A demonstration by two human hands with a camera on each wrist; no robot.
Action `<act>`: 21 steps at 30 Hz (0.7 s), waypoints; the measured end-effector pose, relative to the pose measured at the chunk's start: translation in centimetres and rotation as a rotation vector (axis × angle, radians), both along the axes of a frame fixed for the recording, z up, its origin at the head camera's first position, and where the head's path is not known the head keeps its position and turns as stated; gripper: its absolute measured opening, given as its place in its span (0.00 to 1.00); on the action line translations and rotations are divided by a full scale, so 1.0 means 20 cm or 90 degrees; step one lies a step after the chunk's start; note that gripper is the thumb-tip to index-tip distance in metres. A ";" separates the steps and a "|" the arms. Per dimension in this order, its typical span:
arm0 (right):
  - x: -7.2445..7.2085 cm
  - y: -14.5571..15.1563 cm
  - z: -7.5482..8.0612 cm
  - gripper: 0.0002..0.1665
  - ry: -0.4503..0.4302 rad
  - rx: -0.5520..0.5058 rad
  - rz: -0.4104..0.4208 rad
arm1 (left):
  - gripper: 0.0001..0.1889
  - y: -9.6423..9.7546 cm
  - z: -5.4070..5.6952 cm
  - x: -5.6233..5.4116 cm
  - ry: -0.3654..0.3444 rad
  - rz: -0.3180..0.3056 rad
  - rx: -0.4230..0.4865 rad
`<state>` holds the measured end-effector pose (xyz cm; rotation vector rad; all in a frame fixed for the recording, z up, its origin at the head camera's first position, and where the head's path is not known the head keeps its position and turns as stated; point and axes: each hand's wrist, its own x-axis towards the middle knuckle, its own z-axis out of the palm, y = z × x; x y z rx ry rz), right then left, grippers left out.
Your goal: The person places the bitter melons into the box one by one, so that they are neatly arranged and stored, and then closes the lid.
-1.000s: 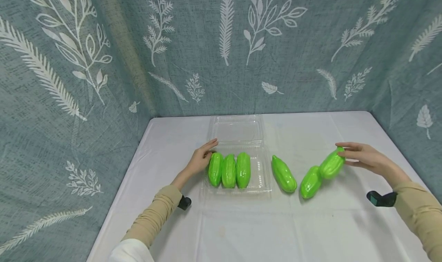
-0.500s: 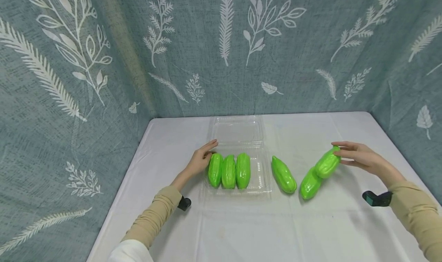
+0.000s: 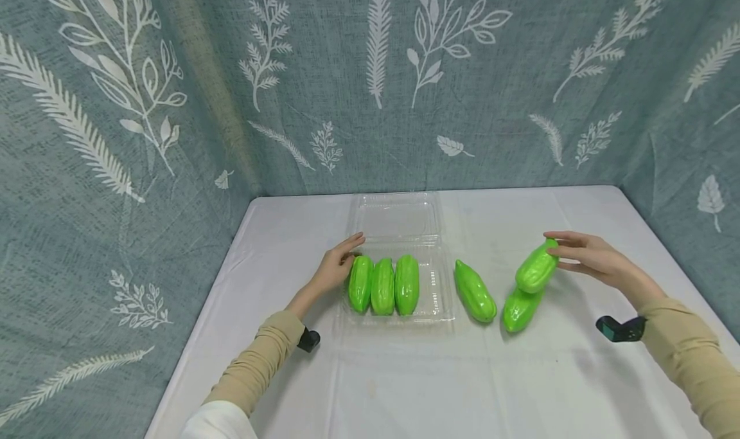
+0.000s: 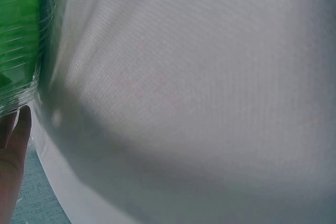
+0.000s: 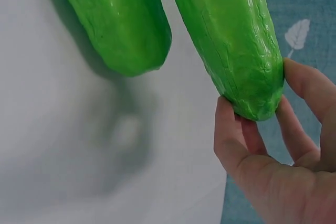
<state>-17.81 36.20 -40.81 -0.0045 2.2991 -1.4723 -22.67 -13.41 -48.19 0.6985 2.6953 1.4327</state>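
Observation:
My right hand (image 3: 595,257) pinches one end of a shiny green ridged cucumber (image 3: 536,267), thumb and fingertips round its tip. In the right wrist view, this cucumber (image 5: 233,35) is apart from a second cucumber (image 5: 121,24). That one lies on the table, partly hidden behind the held one in the head view. Three more cucumbers (image 3: 383,287) lie side by side in a clear plastic clamshell box (image 3: 436,297) with its lid folded back. My left hand (image 3: 334,267) rests at the box's left side, fingers extended, a fingertip (image 4: 23,116) touching its outer wall.
Another cucumber (image 3: 475,291) lies slanted on the white-covered table (image 3: 416,381), right of the box. The clear lid (image 3: 396,217) lies flat behind the box. A blue-green leaf-patterned curtain (image 3: 370,105) hangs behind and at both sides.
My right hand has carried the held cucumber left and slightly up, and it now overlaps the lying cucumber more in the head view. The left hand and box have stayed put.

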 end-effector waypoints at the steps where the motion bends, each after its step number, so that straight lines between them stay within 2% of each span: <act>1: 0.00 -0.01 0.00 0.44 0.000 0.000 0.000 | 0.24 0.00 0.00 0.00 -0.001 0.000 0.001; 11: -0.03 -0.06 0.00 0.43 0.002 -0.012 -0.002 | 0.24 0.00 0.00 0.00 0.003 0.002 -0.004; 18: -0.04 -0.09 0.01 0.44 0.008 0.005 0.005 | 0.24 0.01 0.00 -0.01 0.000 0.001 -0.003; 21: -0.05 -0.10 0.02 0.43 0.009 -0.011 0.007 | 0.24 0.01 0.00 0.00 -0.003 0.003 -0.004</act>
